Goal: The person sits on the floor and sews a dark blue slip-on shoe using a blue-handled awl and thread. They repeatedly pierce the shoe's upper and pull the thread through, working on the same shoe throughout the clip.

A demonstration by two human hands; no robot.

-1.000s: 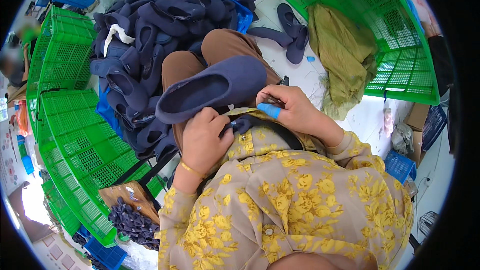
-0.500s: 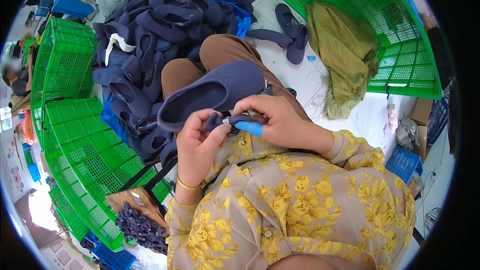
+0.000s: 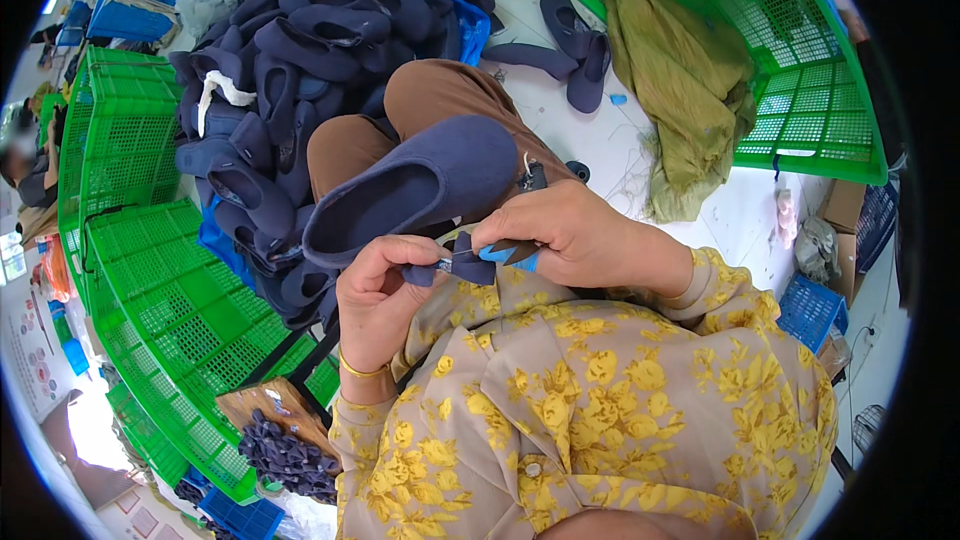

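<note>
Pinching a small navy fabric piece (image 3: 470, 268) above my lap, my left fingers (image 3: 405, 247) grasp its left end. My right fingers (image 3: 507, 222) sit close against the other end, closed around a small dark tool (image 3: 520, 252) whose kind I can't make out; whether they also grip the fabric, I can't tell. A blue wrap (image 3: 529, 263) shows on one of them. Just beyond, a navy slipper (image 3: 480, 160) lies across my brown trousers (image 3: 440, 95), its opening up and its toe to the right. Past my knees rises a heap of similar slippers (image 3: 330, 30) with a white strip (image 3: 222, 93) on it. Green crates (image 3: 190, 310) stand to my left; to my right, an olive sack (image 3: 680, 90) lies on the white floor near some loose slippers (image 3: 590, 75).
</note>
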